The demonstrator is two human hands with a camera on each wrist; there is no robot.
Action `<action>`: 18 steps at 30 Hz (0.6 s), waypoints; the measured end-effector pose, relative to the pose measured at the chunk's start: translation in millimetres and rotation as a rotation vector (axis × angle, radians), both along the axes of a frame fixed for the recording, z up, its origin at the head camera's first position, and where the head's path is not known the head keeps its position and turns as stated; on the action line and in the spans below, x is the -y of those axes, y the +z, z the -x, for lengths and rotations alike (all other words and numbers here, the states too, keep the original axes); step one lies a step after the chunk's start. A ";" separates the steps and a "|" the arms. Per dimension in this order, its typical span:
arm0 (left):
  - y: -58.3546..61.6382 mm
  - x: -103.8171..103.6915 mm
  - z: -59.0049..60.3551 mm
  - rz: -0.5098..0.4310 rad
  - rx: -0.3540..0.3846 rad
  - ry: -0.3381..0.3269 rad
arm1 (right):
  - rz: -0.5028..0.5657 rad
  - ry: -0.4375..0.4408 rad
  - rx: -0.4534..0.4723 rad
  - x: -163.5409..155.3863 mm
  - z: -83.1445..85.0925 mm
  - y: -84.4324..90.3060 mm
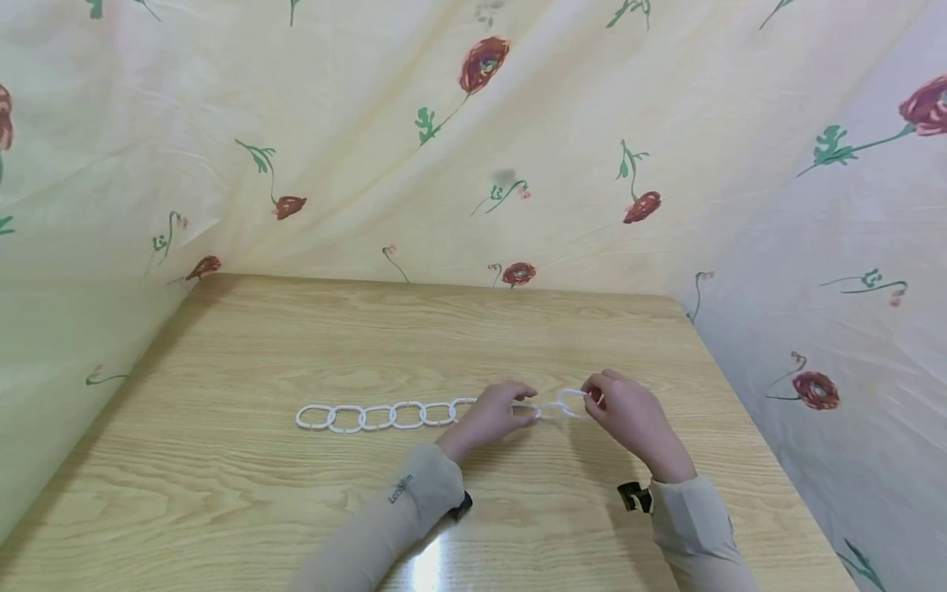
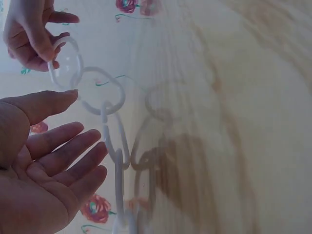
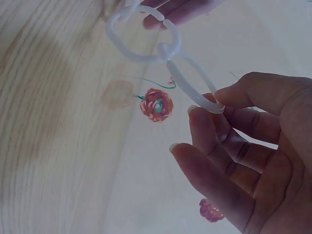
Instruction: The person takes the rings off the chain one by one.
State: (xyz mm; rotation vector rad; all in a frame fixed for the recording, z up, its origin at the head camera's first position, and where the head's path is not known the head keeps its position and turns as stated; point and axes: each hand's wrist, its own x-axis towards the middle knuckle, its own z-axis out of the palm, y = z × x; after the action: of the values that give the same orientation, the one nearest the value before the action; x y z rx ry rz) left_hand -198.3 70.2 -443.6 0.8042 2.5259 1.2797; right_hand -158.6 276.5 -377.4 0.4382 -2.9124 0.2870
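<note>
A chain of several white plastic rings [image 1: 377,416] lies in a row across the wooden table [image 1: 222,345]. My right hand [image 1: 594,400] pinches the end ring [image 3: 195,83] between thumb and forefinger and lifts that end off the table. In the left wrist view the same end ring [image 2: 63,63] hangs from the right hand [image 2: 34,39]. My left hand [image 1: 518,411] hovers beside the raised part of the chain [image 2: 117,161], its fingers [image 2: 63,156] straight and holding nothing. The fingertips [image 3: 180,9] of the left hand show behind the second ring [image 3: 141,34].
A cream cloth with red flowers [image 1: 444,123] hangs close behind the table and along both sides. Black wrist straps [image 1: 632,496] sit on both sleeves. Bare wood lies in front of and behind the chain.
</note>
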 end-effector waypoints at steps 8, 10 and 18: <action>-1.8 -11.8 -1.0 0.012 -0.032 0.001 | -0.001 -0.001 -0.017 3.2 -3.4 4.1; -2.2 -13.4 -1.0 0.020 -0.036 0.004 | -0.003 -0.001 -0.020 4.0 -4.4 5.2; -2.6 -15.9 -1.3 0.024 -0.008 0.021 | 0.005 -0.008 -0.051 5.0 -6.7 10.2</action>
State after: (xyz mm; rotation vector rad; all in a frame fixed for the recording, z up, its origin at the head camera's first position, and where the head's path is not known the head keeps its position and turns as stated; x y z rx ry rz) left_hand -197.0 86.1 -446.2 0.7814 2.5580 1.2528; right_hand -151.9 271.5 -367.2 0.4260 -2.8624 0.2776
